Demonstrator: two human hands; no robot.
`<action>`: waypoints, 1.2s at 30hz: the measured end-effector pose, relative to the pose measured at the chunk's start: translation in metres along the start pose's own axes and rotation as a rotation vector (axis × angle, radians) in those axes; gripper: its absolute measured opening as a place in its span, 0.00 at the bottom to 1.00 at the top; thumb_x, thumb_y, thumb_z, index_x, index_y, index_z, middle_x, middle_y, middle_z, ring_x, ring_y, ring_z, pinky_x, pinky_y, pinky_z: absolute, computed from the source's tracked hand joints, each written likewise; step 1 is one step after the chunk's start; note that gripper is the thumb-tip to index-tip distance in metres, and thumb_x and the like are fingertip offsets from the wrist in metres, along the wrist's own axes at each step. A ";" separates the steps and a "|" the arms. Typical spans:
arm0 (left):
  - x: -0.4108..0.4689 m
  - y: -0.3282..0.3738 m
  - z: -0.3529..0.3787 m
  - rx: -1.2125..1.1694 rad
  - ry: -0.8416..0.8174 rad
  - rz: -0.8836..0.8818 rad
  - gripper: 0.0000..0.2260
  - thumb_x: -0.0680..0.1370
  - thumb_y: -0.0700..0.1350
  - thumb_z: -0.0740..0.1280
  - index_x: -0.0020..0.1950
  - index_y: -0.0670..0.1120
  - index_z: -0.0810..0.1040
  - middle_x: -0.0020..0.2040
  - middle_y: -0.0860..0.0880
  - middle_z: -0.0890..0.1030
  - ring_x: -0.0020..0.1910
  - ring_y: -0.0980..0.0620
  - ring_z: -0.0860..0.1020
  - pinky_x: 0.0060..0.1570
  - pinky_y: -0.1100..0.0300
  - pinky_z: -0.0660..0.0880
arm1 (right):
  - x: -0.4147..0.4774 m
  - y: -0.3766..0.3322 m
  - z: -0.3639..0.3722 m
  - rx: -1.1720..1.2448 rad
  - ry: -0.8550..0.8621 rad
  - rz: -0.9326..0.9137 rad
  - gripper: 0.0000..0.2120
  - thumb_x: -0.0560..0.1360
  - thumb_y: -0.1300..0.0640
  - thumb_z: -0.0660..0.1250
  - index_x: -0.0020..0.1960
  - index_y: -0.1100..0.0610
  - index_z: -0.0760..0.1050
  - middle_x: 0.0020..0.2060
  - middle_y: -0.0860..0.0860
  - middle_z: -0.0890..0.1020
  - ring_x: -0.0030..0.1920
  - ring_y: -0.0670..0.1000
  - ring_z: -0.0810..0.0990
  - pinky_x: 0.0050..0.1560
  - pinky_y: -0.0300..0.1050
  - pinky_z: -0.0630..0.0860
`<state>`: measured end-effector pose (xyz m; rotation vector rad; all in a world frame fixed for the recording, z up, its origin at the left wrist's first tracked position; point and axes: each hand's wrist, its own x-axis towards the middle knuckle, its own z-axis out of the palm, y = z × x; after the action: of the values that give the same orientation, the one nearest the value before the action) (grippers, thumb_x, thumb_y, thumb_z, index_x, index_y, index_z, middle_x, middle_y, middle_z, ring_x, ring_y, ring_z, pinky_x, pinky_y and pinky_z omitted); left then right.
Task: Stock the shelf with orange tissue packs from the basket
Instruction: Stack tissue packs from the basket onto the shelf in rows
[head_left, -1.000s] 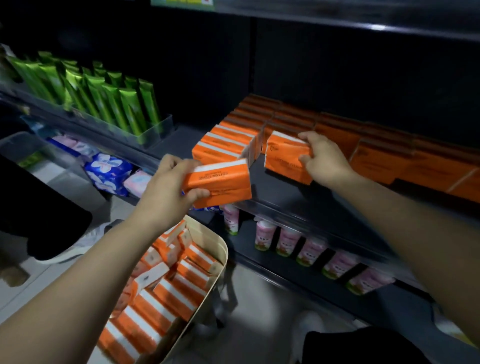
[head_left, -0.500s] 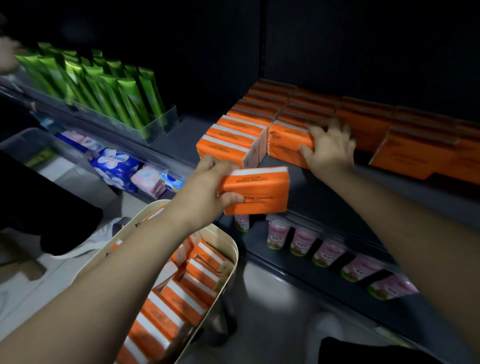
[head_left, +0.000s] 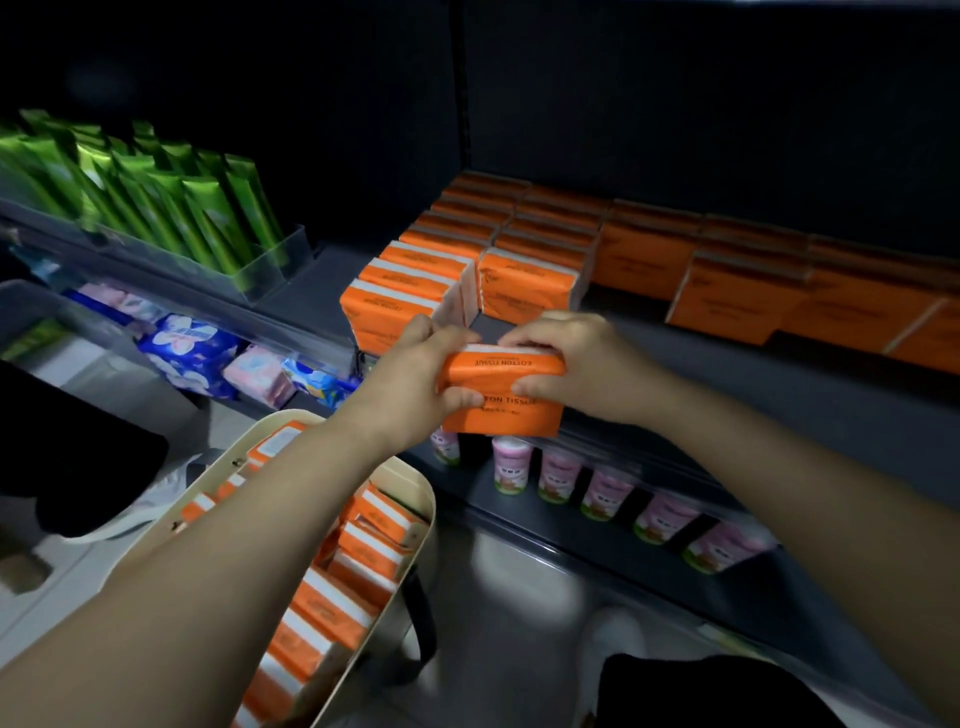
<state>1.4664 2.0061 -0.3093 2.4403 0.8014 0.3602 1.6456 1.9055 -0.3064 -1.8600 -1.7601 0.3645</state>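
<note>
Both hands hold one orange tissue pack (head_left: 501, 402) in front of the shelf's front edge. My left hand (head_left: 415, 374) grips its left end. My right hand (head_left: 571, 364) grips its top and right side, thumb on the front face. Behind it, rows of orange tissue packs (head_left: 530, 283) stand on the dark shelf (head_left: 727, 374). Below my left forearm, the cream basket (head_left: 415, 499) holds several more orange packs (head_left: 363, 556).
Green sachets (head_left: 171, 208) stand in a clear tray on the left shelf. Blue and pink packs (head_left: 197, 348) lie on the shelf below them. Pink bottles (head_left: 561, 475) line the lower shelf under the tissue shelf. The floor shows below.
My right hand left the shelved pack and came back to take the pack in my left hand. The left hand carried that pack rightward, up to the shelf edge.
</note>
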 end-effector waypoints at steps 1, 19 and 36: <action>0.000 0.002 0.001 -0.008 -0.001 -0.005 0.34 0.69 0.44 0.76 0.72 0.50 0.66 0.59 0.51 0.66 0.61 0.50 0.68 0.58 0.68 0.61 | -0.003 0.002 -0.001 0.010 0.017 0.027 0.20 0.67 0.52 0.74 0.59 0.51 0.78 0.54 0.48 0.78 0.55 0.47 0.76 0.58 0.48 0.73; 0.016 -0.046 -0.015 0.388 0.071 -0.109 0.28 0.75 0.42 0.68 0.73 0.47 0.64 0.72 0.47 0.64 0.68 0.42 0.64 0.65 0.46 0.67 | 0.064 0.028 0.014 -0.458 0.354 0.274 0.18 0.75 0.48 0.65 0.63 0.50 0.72 0.58 0.50 0.77 0.61 0.55 0.67 0.56 0.49 0.60; -0.062 -0.089 -0.039 0.374 0.019 -0.236 0.27 0.75 0.43 0.68 0.73 0.46 0.65 0.70 0.45 0.67 0.67 0.41 0.67 0.65 0.52 0.65 | 0.023 -0.018 0.047 -0.396 0.491 0.047 0.14 0.69 0.57 0.71 0.53 0.60 0.77 0.49 0.59 0.75 0.50 0.62 0.73 0.49 0.55 0.70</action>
<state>1.3599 2.0443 -0.3329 2.6405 1.2457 0.1540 1.6074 1.9375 -0.3306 -2.0327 -1.5174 -0.4269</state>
